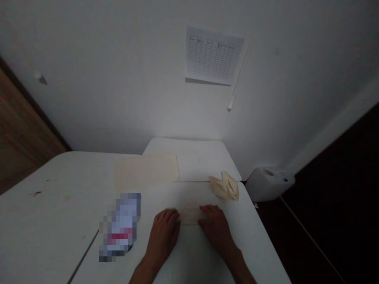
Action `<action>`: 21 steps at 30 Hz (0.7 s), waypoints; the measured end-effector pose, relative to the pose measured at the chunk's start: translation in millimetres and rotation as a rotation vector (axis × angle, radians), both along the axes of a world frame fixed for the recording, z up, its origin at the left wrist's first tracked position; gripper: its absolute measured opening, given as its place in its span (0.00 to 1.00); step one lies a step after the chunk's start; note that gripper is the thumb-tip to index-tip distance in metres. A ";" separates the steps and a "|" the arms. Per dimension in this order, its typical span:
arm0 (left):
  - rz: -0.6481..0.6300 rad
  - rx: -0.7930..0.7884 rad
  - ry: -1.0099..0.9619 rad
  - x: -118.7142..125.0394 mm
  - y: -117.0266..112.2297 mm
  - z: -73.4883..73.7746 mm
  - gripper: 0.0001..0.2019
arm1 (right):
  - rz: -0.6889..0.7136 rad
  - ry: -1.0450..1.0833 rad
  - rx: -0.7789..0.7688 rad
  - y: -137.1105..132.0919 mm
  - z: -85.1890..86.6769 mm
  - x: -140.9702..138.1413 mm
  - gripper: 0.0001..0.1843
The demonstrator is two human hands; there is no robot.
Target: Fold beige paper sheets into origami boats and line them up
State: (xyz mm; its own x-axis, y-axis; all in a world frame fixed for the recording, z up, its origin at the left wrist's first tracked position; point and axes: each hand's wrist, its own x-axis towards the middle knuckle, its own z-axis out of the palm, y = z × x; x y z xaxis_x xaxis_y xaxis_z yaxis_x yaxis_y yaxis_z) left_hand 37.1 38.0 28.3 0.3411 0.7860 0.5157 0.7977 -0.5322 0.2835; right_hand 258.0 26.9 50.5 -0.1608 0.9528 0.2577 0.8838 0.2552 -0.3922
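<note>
left hand (162, 232): flat, palm down, fingers against the folded paper's left edge, released, not clenched
right hand (216, 228): flat, palm down, fingers against its right edge, released, not clenched
folded paper (191, 215): pale strip on the table, between both hands, at 12 o'clock from the wrists
blurred packet (120, 227): pixelated, white and red, at 9 o'clock, just beside the left hand
paper folded shape (225, 186): cream, pointed, at 1 o'clock
flat paper sheet (146, 171): cream, at 11 o'clock
white table (44, 185): under all of these, seam running across
white plastic canister (268, 183): at 2 o'clock, past the table edge
printed grid sheet (214, 55): on the wall at 12 o'clock
</note>
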 end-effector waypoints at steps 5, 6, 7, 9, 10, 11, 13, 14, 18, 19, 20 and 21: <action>0.010 0.003 -0.009 -0.5 -1.5 1.1 0.10 | -0.030 0.049 0.021 1.4 4.3 -4.0 0.22; 0.013 0.004 -0.011 -0.7 -1.8 1.8 0.11 | -0.038 0.056 0.031 1.2 5.1 -4.7 0.22; 0.016 0.006 -0.014 -0.9 -2.1 2.5 0.11 | -0.044 0.063 0.039 1.0 5.6 -5.5 0.22; 0.020 0.012 -0.021 -1.2 -2.3 3.8 0.12 | -0.051 0.068 0.052 1.1 6.1 -6.7 0.23; 0.023 0.014 -0.026 -1.3 -2.3 4.3 0.12 | -0.050 0.065 0.059 1.2 6.3 -7.0 0.22; 0.026 0.018 -0.033 -1.3 -2.1 4.7 0.13 | -0.048 0.061 0.067 1.5 6.4 -7.1 0.21; 0.032 0.034 -0.051 -1.4 -1.7 5.3 0.13 | -0.043 0.057 0.081 2.0 7.3 -6.4 0.17; 0.033 0.048 -0.058 -1.4 -1.4 5.6 0.12 | -0.039 0.061 0.085 2.2 8.0 -5.6 0.15; -0.004 0.085 -0.075 -2.0 -0.6 6.5 0.12 | -0.012 0.122 0.093 1.3 11.8 -0.2 0.09; -0.017 0.084 -0.082 -2.3 -0.4 6.4 0.12 | 0.000 0.143 0.090 0.6 12.6 1.4 0.08; -0.028 0.079 -0.091 -2.5 -0.1 6.2 0.13 | 0.014 0.166 0.085 -0.3 13.2 2.9 0.06; -0.040 0.074 -0.101 -2.8 0.2 5.8 0.13 | 0.029 0.189 0.079 -1.2 13.6 4.4 0.05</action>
State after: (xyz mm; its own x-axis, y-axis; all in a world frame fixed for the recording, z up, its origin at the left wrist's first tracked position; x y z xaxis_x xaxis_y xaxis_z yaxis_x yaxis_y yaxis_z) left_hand 34.3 38.2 34.1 0.3144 0.7314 0.6052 0.7450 -0.5852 0.3202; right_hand 262.5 25.7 64.0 -0.1295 0.9240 0.3597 0.7881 0.3161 -0.5282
